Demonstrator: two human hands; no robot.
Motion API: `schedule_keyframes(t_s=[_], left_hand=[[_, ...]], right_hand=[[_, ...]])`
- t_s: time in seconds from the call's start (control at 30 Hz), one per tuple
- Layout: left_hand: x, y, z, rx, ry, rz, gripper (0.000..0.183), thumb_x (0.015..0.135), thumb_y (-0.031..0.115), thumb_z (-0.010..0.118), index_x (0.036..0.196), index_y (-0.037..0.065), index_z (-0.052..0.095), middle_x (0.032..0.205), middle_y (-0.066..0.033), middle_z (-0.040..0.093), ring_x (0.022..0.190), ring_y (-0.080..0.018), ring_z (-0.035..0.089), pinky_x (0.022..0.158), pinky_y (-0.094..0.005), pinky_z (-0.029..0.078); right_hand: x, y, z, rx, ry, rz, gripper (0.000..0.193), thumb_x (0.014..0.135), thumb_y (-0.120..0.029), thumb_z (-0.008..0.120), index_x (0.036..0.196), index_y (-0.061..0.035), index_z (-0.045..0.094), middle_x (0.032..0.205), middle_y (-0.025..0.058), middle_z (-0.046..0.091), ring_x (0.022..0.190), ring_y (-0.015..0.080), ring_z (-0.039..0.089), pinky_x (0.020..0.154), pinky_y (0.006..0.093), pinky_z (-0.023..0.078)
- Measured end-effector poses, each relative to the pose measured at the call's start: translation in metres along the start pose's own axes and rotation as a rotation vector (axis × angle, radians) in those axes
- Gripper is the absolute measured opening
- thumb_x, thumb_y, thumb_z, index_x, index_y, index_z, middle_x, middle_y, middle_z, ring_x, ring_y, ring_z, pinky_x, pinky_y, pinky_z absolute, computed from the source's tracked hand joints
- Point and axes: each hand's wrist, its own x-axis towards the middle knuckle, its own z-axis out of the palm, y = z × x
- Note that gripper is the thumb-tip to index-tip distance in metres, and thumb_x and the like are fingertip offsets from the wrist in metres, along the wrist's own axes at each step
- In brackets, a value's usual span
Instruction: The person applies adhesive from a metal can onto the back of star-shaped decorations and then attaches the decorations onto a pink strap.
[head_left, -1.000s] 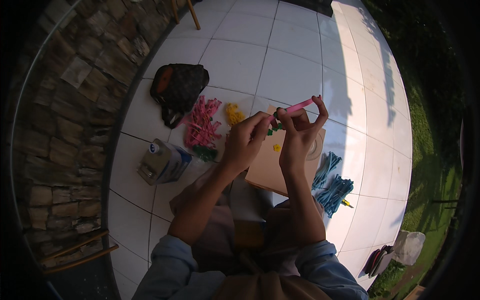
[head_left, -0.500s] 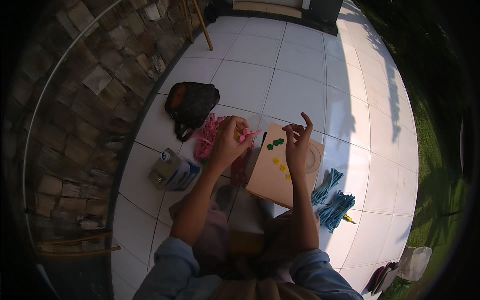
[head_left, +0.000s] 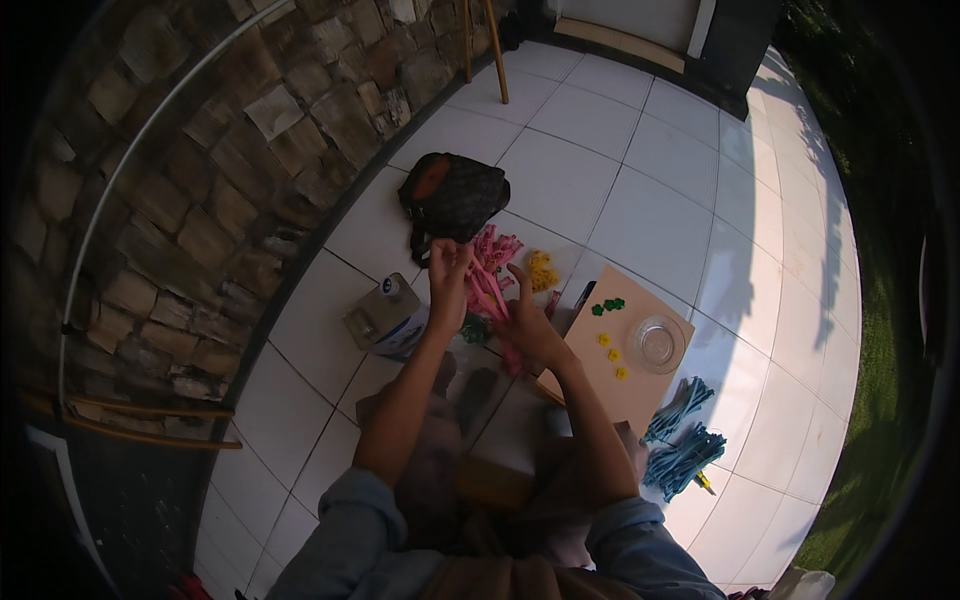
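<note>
Both hands are over a loose pink bunch (head_left: pixel 495 245) on the tiled floor. My left hand (head_left: pixel 450 285) is closed, its fingers pinching a pink strip (head_left: pixel 486 288). The strip runs slantwise down to my right hand (head_left: pixel 532 325), which grips its other end with the index finger raised. Behind the right hand lies a yellow cluster (head_left: pixel 541 270). A dark green clump (head_left: pixel 475 328) shows between the forearms. To the right, a tan board (head_left: pixel 625 390) bears small green flower shapes (head_left: pixel 608 306), yellow flower shapes (head_left: pixel 612 355) and a round clear glass dish (head_left: pixel 657 343).
A dark backpack (head_left: pixel 455 195) sits beyond my left hand. Beside my left forearm stands a rectangular can (head_left: pixel 368 325) with a white cap. Blue strip bundles (head_left: pixel 685 460) and a yellow-black tool (head_left: pixel 704 482) lie right of the board. A stone wall (head_left: pixel 200 200) borders the left.
My right hand has left the space over the board and moved left to the pink strip, uncovering the glass dish. The yellow cluster has come into sight. The view has shifted.
</note>
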Motion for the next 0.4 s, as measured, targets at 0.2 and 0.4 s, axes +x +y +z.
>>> schedule_keyframes(t_s=[0.2, 0.4], left_hand=[[0.028, -0.018, -0.037, -0.001, 0.17, -0.434, 0.036, 0.084, 0.027, 0.061, 0.109, 0.009, 0.043, 0.091, -0.003, 0.048, 0.086, -0.0112, 0.048, 0.078, -0.0293, 0.044], [0.026, -0.083, -0.075, 0.464, -0.145, -0.575, 0.055, 0.084, 0.038, 0.058, 0.126, 0.011, 0.037, 0.115, -0.0054, 0.047, 0.105, -0.0201, 0.049, 0.1, -0.044, 0.031]], right_hand=[[0.019, 0.011, 0.01, -0.104, 0.221, 0.058, 0.074, 0.079, -0.001, 0.057, 0.136, -0.0095, 0.01, 0.075, 0.0132, 0.058, 0.066, 0.027, 0.06, 0.061, 0.0368, 0.046], [0.061, 0.079, 0.065, 0.026, 0.283, 0.281, 0.066, 0.081, -0.007, 0.055, 0.135, -0.0123, 0.017, 0.088, 0.0199, 0.061, 0.081, 0.0315, 0.062, 0.073, 0.037, 0.046]])
